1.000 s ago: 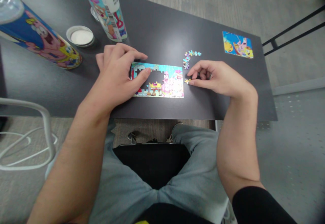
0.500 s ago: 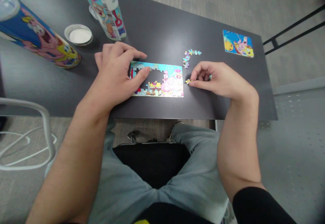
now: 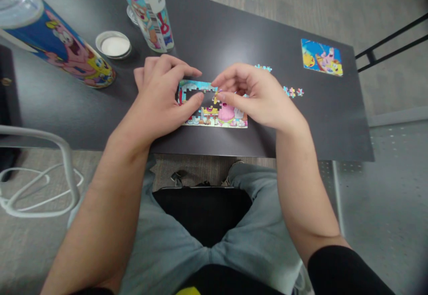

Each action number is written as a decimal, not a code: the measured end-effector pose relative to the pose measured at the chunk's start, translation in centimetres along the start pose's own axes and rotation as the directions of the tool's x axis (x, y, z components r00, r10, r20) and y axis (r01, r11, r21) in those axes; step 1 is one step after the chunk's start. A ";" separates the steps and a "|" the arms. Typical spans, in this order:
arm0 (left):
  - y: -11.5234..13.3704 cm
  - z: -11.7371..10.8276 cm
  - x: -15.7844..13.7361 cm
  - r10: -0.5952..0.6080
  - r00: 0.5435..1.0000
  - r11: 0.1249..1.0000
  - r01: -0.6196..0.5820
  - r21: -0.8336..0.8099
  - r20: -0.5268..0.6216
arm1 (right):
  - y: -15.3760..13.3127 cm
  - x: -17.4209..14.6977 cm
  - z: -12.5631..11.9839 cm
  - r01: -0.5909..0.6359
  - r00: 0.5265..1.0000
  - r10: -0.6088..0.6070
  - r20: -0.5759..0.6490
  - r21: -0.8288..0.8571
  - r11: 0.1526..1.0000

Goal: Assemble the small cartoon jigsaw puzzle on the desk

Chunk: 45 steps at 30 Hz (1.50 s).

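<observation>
Puzzle: on the head view, the jigsaw [image 3: 226, 115] lies flat near the tabletop's [image 3: 217, 36] front edge, its long axis running left to right before you, both hands over it.
Gap: a dark, toothed opening left of the jigsaw's middle, between your two thumbs.
Left hand: yours [image 3: 160, 85] rests spread and unclenched over the left end, thumb across the gap.
Right hand: yours [image 3: 259, 92] appears to pinch a yellow piece [image 3: 216, 97] at the gap's right side, nearer it than your left fingers; whether it touches there, you cannot tell.
Loose pieces: small, knobbed shapes [image 3: 292, 92] beyond your right hand.
Surfaces: smooth, dark tabletop; glossy printed bottle [image 3: 72, 49], cylindrical, clear-topped.
</observation>
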<state>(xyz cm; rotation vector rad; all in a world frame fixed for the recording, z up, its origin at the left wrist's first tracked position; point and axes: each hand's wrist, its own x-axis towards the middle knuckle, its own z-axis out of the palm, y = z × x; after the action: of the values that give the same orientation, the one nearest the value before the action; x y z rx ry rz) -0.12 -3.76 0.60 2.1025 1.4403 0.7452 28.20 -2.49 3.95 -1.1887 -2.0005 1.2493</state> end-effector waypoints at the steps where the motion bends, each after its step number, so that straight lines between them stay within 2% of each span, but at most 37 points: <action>1: 0.2 -0.1 -0.1 0.002 1.000 1.000 -0.002 0.012 0.022 | 0.0 0.3 0.5 -0.020 1.000 0.020 -0.013 0.000 1.000; 3: 0.5 -0.2 -0.3 0.017 0.998 0.999 -0.019 0.032 0.053 | 0.0 0.7 1.2 -0.064 0.997 0.064 -0.034 -0.003 0.998; 9: 0.4 0.0 -0.6 0.055 0.997 0.997 -0.058 0.055 0.049 | -0.1 1.5 1.9 -0.146 0.988 0.146 0.058 -0.012 0.989; 13: 0.2 0.1 -0.7 0.062 0.997 0.996 -0.065 0.061 0.042 | -0.1 1.7 2.3 -0.159 0.987 0.160 0.031 -0.045 0.986; 17: 0.2 0.1 -0.6 0.058 0.997 0.997 -0.061 0.057 0.052 | -0.2 1.8 2.5 -0.140 0.990 0.142 0.012 -0.082 0.987; 22: 0.4 0.0 -0.6 0.057 0.997 0.997 -0.059 0.043 0.057 | 0.0 1.8 2.5 -0.057 0.998 0.056 -0.011 -0.095 0.994; 26: 0.3 0.0 -0.7 0.069 0.996 0.996 -0.072 0.054 0.058 | 0.0 1.9 2.4 -0.074 0.997 0.074 -0.007 -0.162 0.984; 33: 0.9 -0.3 -0.6 0.023 0.995 0.996 -0.031 0.079 0.094 | -0.4 1.3 1.6 -0.050 0.990 0.017 -0.137 -0.241 0.969; 35: 1.1 -0.4 -0.5 0.007 0.994 0.997 -0.016 0.081 0.105 | 0.3 1.0 0.7 -0.001 0.969 -0.059 -0.239 -0.245 0.970; 38: 1.2 -0.5 -0.4 -0.024 0.994 0.996 0.014 0.092 0.104 | 2.5 0.6 -1.7 0.073 0.910 -0.169 -0.379 -0.255 0.964; 41: 0.9 -0.4 -0.3 -0.024 0.997 0.993 0.016 0.114 0.069 | 5.0 -0.2 -5.0 0.097 0.816 -0.238 -0.527 -0.282 0.954; 43: 0.7 -0.3 -0.3 -0.014 0.999 0.992 0.008 0.128 0.046 | 6.4 -1.0 -7.0 0.069 0.772 -0.245 -0.586 -0.306 0.950; 45: 0.6 -0.2 -0.2 -0.012 0.999 0.988 0.004 0.153 0.047 | 7.5 -1.9 -8.5 -0.003 0.758 -0.212 -0.617 -0.328 0.945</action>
<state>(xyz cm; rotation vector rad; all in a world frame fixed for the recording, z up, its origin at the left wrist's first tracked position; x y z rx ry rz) 0.08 -4.15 1.15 2.2114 1.5218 0.5938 38.69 1.22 1.24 -1.3856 -1.7136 0.3608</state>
